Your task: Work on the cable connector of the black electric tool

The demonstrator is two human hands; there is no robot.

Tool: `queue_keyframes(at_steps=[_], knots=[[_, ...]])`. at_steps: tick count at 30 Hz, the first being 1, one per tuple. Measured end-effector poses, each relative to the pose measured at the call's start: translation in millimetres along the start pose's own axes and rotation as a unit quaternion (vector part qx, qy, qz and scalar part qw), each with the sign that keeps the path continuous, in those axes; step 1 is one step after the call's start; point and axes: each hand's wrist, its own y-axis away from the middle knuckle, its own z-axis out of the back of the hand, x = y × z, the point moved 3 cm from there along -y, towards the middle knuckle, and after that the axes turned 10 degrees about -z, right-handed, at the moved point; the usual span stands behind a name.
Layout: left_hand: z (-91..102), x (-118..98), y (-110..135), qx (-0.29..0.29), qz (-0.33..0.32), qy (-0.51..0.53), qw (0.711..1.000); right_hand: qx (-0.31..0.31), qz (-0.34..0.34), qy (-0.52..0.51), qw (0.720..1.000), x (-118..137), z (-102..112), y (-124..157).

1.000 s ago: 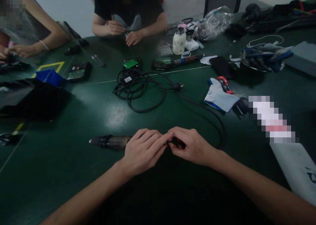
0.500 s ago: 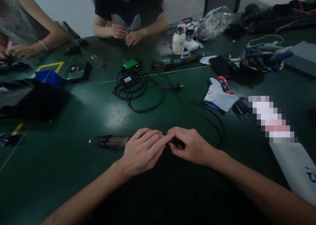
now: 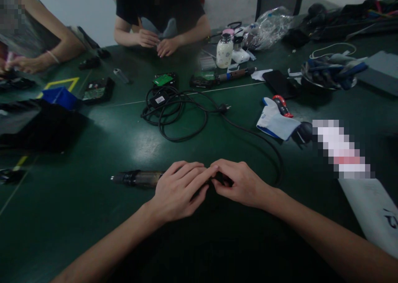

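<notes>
A dark cylindrical tool (image 3: pixel 137 178) lies on the green table (image 3: pixel 93 216), its tip pointing left. My left hand (image 3: pixel 180 189) rests over its right end, fingers curled round it. My right hand (image 3: pixel 239 182) meets the left one fingertip to fingertip and pinches a small dark part at the tool's end, where a black cable (image 3: pixel 273 150) runs off to the right and back to a coil (image 3: pixel 174 109). What sits between the fingers is mostly hidden.
Two other people sit at the far side, hands (image 3: pixel 155 42) on the table. A black bag (image 3: pixel 40 125), blue box (image 3: pixel 60 97), circuit boards (image 3: pixel 163 80), white bottle (image 3: pixel 224 53), glove (image 3: pixel 275 121), red-handled tool (image 3: pixel 282 105), phone (image 3: pixel 280 84) and white paper (image 3: pixel 373 212) lie around.
My hands stay together on the tool; the left fingers shift slightly. The person opposite moves their hands a little.
</notes>
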Motion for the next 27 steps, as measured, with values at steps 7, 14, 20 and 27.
queue_keyframes(at_steps=[7, 14, 20, 27], knots=[[0.6, 0.9, 0.1, 0.004, 0.008, -0.004, 1.0, 0.004, 0.002, 0.004, 1.0, 0.1, 0.1, 0.0], [1.5, 1.0, -0.8, 0.002, 0.014, -0.012, 1.0, -0.001, 0.001, 0.003, 1.0, 1.4, 0.9, 0.2], [1.3, 0.3, -1.2, 0.009, 0.003, 0.005, 1.0, 0.0, 0.002, 0.004, 1.0, 1.0, 0.5, -0.2], [1.5, 0.2, -2.0, 0.011, 0.007, 0.007, 1.0, -0.011, 0.002, 0.005, 1.0, 0.4, -0.6, 0.4]])
